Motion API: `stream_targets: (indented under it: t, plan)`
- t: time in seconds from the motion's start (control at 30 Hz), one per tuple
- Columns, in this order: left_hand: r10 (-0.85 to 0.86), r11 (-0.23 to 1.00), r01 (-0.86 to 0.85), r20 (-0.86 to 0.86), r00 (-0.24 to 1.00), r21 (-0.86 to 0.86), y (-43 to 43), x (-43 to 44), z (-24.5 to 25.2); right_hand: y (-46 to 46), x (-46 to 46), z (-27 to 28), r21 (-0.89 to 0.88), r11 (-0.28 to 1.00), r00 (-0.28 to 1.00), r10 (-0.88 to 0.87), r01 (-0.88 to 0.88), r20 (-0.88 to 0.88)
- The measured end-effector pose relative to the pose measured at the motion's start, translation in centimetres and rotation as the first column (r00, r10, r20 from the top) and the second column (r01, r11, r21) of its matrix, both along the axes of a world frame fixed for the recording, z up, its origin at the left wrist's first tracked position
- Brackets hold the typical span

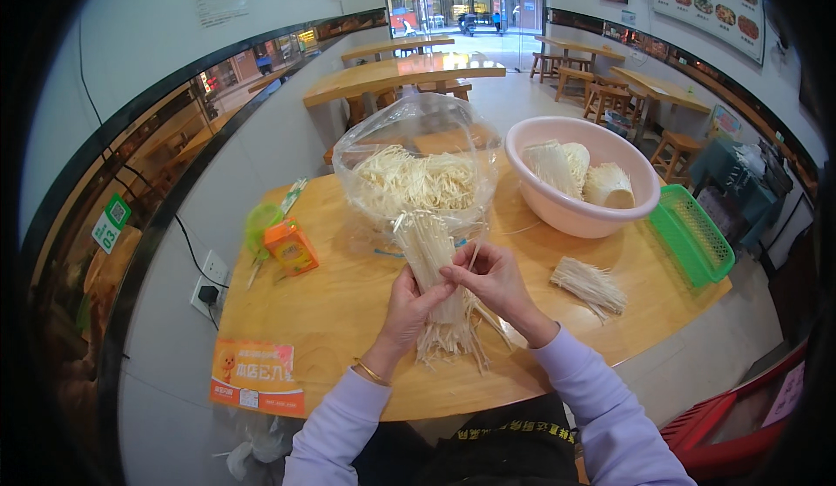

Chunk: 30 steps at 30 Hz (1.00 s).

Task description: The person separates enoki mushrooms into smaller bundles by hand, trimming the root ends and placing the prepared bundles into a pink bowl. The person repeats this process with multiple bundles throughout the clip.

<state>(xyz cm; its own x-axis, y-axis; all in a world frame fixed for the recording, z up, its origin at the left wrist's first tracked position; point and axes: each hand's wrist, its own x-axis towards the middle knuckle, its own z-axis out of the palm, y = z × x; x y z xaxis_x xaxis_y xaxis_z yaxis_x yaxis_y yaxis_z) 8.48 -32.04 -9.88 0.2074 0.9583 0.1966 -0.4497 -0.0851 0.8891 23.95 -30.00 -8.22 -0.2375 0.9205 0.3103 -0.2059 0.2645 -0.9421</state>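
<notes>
A bundle of enoki mushrooms [428, 244] is gripped upright, slightly tilted, in my left hand [408, 306] above the table's front part. My right hand [493, 280] touches the bundle's right side, with thumb and forefinger pinched together and a thin strand rising beside the fingers. Loose enoki strands [450, 345] lie on the wood just below both hands. Behind the bundle stands a clear plastic bag [366, 205], its mouth wide, holding a heap of separated enoki [418, 176]. To the right, a pink plastic basin [575, 221] contains several thick enoki clusters [610, 185].
On the wooden table [346, 329], a small enoki bunch [590, 285] lies at the right, near a green plastic basket [699, 244]. An orange carton [290, 247] and a green cup [261, 221] stand left. A wall socket [212, 277] is beyond the left edge.
</notes>
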Motion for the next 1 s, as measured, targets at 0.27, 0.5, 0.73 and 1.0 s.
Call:
stream_targets:
  t: [0.27,0.5,0.73,1.0]
  plan:
    - [-0.016,0.997,0.027,0.141,0.990,-0.078,0.0,-0.2,0.2,0.4,0.6,0.3,-0.048,0.998,0.997,0.024,-0.028,-0.075]
    - [-0.027,0.973,0.087,0.272,0.962,-0.213,0.3,-0.7,0.2,0.3,0.5,0.4,-0.071,0.997,0.994,0.026,-0.034,-0.103]
    - [-0.014,0.963,0.101,0.328,0.945,-0.251,1.4,-1.3,-0.7,0.3,1.1,1.1,-0.113,0.977,0.948,0.143,-0.181,-0.283]
    - [-0.005,0.951,0.104,0.322,0.947,-0.291,1.4,-2.1,-1.0,1.2,3.5,2.6,-0.145,0.946,0.797,0.155,-0.290,-0.584]
